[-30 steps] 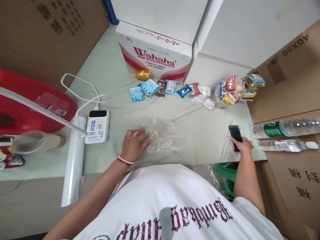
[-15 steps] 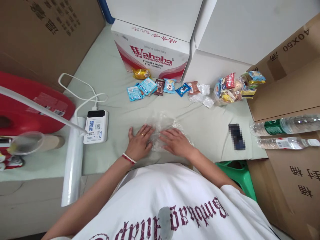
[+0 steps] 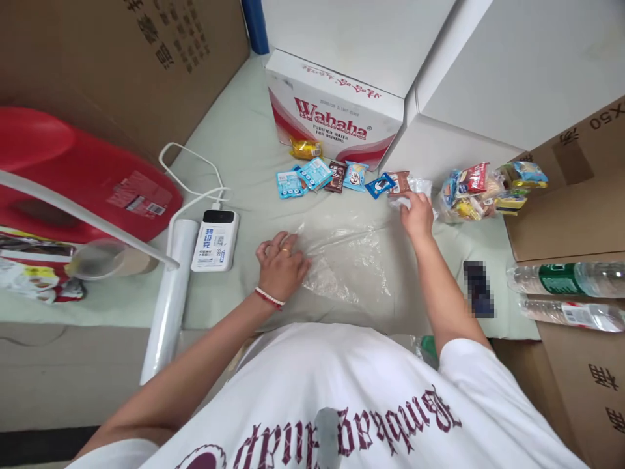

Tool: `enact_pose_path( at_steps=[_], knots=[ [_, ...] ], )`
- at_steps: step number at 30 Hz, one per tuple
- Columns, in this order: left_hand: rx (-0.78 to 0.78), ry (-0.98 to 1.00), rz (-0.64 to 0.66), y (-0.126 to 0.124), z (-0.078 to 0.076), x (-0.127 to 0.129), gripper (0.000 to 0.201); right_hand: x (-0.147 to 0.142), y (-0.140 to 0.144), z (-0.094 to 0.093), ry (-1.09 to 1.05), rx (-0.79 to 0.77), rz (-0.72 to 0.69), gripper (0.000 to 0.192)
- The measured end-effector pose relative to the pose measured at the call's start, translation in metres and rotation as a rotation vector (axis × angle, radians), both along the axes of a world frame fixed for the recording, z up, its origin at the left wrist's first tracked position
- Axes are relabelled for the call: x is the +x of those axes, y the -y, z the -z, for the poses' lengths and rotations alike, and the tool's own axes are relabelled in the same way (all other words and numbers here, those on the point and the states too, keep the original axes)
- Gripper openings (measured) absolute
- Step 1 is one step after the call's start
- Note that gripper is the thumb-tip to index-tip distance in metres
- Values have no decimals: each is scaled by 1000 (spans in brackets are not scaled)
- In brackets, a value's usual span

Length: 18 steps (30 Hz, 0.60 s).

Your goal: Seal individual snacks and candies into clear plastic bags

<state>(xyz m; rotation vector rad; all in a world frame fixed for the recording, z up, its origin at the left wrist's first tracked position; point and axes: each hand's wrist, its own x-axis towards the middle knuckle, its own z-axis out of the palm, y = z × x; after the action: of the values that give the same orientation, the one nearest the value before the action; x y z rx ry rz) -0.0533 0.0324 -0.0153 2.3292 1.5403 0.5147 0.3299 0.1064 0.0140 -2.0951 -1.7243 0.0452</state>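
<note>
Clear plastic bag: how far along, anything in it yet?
Done: clear plastic bag lies spread flat, pinned at its edge by the left hand. In hand: right hand reaches the crumpled clear wrappers. Left: the snack packets lie in a row; nothing visible inside the bag.

Pale green sheet (image 3: 244, 150) bears snack packets (image 3: 336, 177), clear bag (image 3: 349, 264), power bank (image 3: 215, 230).

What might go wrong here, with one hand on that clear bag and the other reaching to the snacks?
The left hand pins only one edge of the clear plastic bag, so the thin film may slide or crumple. The right hand reaches among small clear wrappers and snack packets lying close together; it might knock neighbours aside. The forearm also crosses over the bag and may drag it.
</note>
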Motion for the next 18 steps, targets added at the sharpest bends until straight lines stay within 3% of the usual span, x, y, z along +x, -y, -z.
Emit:
enact_pose_path(
  at_steps=[2, 4, 9, 14, 18],
  knots=[
    [-17, -19, 52, -4, 2, 3, 23, 8, -32, -1, 162, -52, -49, 55],
    [-96, -62, 95, -4, 5, -2, 37, 14, -55, 2, 249, -140, -73, 62],
    [-254, -199, 148, 5, 9, -26, 71, 29, -70, 10, 280, -176, -65, 50],
    [-305, -285, 208, 7, 8, -34, 91, 49, -61, 9, -149, -59, -14, 31],
    [-359, -297, 267, -1, 6, -39, 102, 58, -56, 1, -563, -31, 136, 26]
  ],
)
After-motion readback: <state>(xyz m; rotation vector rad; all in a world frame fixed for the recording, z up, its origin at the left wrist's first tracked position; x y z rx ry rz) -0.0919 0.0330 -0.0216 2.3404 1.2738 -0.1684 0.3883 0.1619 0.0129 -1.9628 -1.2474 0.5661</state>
